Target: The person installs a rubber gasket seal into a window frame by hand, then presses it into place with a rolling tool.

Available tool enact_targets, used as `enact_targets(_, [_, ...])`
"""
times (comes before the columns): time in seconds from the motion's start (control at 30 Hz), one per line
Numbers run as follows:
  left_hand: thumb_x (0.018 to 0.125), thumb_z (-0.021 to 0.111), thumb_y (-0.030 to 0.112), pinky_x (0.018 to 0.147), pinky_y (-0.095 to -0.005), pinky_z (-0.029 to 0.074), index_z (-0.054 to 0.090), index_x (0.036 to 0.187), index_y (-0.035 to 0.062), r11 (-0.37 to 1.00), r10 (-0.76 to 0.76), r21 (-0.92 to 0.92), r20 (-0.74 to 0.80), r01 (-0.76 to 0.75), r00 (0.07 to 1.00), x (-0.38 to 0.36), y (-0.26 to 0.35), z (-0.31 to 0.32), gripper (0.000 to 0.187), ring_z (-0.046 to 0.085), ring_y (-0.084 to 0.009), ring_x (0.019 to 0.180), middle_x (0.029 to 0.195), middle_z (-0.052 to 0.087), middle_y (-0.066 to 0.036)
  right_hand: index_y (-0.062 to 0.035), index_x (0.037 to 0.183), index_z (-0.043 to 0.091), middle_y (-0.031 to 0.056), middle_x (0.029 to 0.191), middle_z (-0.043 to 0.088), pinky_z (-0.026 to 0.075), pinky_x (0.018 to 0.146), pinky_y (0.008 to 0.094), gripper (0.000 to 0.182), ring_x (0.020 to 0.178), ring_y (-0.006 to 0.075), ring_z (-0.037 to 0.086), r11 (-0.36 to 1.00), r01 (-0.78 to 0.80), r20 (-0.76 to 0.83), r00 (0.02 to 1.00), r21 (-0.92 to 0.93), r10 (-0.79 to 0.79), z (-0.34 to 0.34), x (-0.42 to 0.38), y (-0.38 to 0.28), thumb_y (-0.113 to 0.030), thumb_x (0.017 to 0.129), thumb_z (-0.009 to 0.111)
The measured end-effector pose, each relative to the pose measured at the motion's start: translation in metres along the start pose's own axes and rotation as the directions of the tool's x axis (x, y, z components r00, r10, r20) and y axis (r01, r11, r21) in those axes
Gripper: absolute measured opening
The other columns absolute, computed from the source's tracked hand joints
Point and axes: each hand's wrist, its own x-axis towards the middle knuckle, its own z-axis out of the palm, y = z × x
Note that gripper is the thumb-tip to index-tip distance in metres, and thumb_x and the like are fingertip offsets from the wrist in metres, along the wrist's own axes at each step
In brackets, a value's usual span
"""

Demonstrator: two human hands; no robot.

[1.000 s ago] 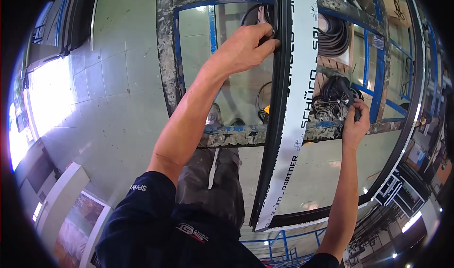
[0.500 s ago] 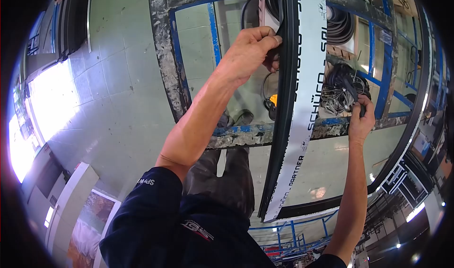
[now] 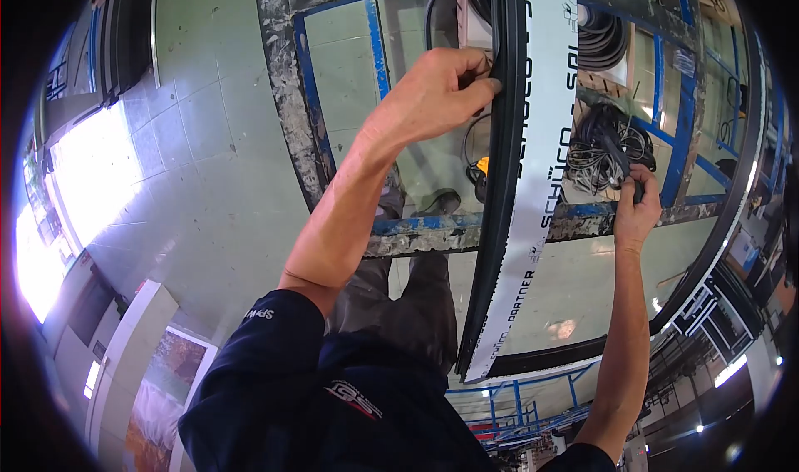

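Note:
A long frame profile with white printed protective film (image 3: 545, 139) runs lengthwise in front of me. Along its left edge lies a black rubber gasket (image 3: 498, 147). My left hand (image 3: 445, 93) is closed at this edge, thumb and curled fingers on the gasket; the fingertips are partly hidden. To the right of the profile, my right hand (image 3: 639, 206) is wrapped around the handle of a dark hand tool (image 3: 614, 151), held above a bundle of cables. Its exact kind I cannot make out.
The frame rests on a blue metal trestle (image 3: 424, 240) with worn, paint-spattered padding. Underneath are tangled cables (image 3: 587, 168), a coil of black hose (image 3: 601, 43) and a yellow-and-black object (image 3: 481, 172). A white-framed panel (image 3: 137, 347) stands at the lower left.
My left thumb and fingers have shifted slightly down along the gasket, and the wrist has turned a little. The right hand with the dark tool has barely moved.

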Motion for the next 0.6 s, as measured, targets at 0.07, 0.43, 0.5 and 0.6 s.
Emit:
enact_targets(0.07, [0.097, 0.061, 0.02, 0.059, -0.0281, 0.052, 0.055, 0.079, 0.0006, 0.997, -0.034, -0.065, 0.057, 0.038, 0.998, 0.002, 0.001, -0.002, 0.027, 0.062, -0.011, 0.065, 0.075, 0.063, -0.004, -0.0002, 0.099, 0.062, 0.011, 0.107, 0.071, 0.051, 0.087, 0.0335, 0.011, 0.093, 0.0241, 0.067, 1.0, -0.009, 0.008, 1.0, 0.004, 0.009, 0.0, 0.0, -0.001, -0.005, 0.089, 0.06])
enact_targets(0.43, [0.097, 0.059, 0.013, 0.063, -0.0298, 0.059, 0.059, 0.08, 0.0019, 0.872, -0.085, -0.475, 0.096, 0.121, 0.992, 0.001, -0.004, 0.001, 0.021, 0.067, -0.0153, 0.071, 0.087, 0.069, -0.008, 0.001, 0.102, 0.063, 0.0108, 0.108, 0.07, 0.049, 0.092, 0.0318, 0.013, 0.097, 0.0208, 0.065, 0.999, -0.032, 0.031, 0.999, 0.014, 0.031, -0.001, 0.0, 0.0, -0.006, 0.092, 0.06])
enact_targets(0.5, [0.097, 0.059, 0.013, 0.064, -0.0298, 0.059, 0.059, 0.081, 0.0015, 0.865, -0.087, -0.487, 0.099, 0.124, 0.991, 0.0, -0.006, 0.001, 0.02, 0.067, -0.0157, 0.071, 0.086, 0.069, -0.008, -0.0002, 0.099, 0.063, 0.0108, 0.108, 0.071, 0.051, 0.088, 0.0327, 0.011, 0.094, 0.0227, 0.067, 1.0, 0.0, 0.015, 1.0, 0.014, 0.0, -0.001, -0.001, 0.001, -0.005, 0.09, 0.06])
enact_targets(0.6, [0.097, 0.06, 0.015, 0.064, -0.0289, 0.057, 0.06, 0.083, 0.0009, 0.892, -0.113, -0.433, 0.072, 0.134, 0.991, -0.001, -0.001, 0.001, 0.02, 0.067, -0.016, 0.07, 0.081, 0.069, -0.007, -0.0007, 0.098, 0.063, 0.0105, 0.107, 0.071, 0.052, 0.085, 0.0328, 0.01, 0.091, 0.023, 0.067, 1.0, 0.012, 0.002, 1.0, 0.025, -0.012, 0.001, 0.0, 0.0, -0.004, 0.089, 0.06])
